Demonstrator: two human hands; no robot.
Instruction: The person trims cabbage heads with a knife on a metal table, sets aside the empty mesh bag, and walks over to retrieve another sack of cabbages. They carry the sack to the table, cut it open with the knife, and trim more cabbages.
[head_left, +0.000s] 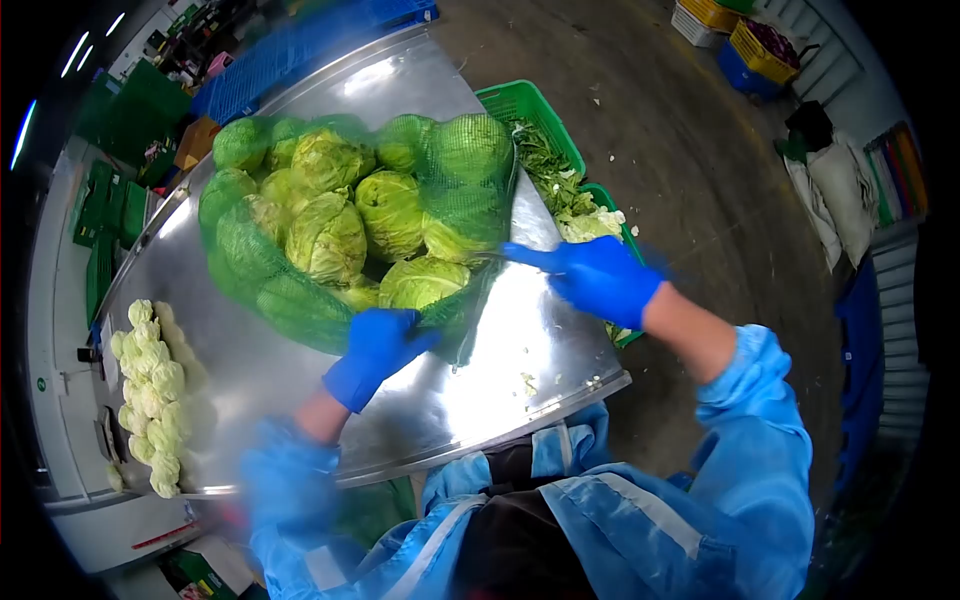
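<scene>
A green mesh bag [245, 245] lies open on the metal table, full of green cabbages [325, 240]. Its near edge meets my left hand [372, 358], blue-gloved, whose fingers are closed on the mesh at the front of the bag. My right hand [605, 285], also in a blue glove, is at the bag's right side. Its fingers are curled, with the front of the hand reaching to the mesh by a cabbage [450, 240]. A thin dark item shows at its fingertips; blur hides what it is.
Small pale cabbage heads [150, 390] are heaped at the table's left side. Beyond the right edge of the metal table [530, 370] stand green crates [575, 150] with leaf trimmings. Blue crates [300, 50] are behind the table, and sacks [840, 190] sit at the right wall.
</scene>
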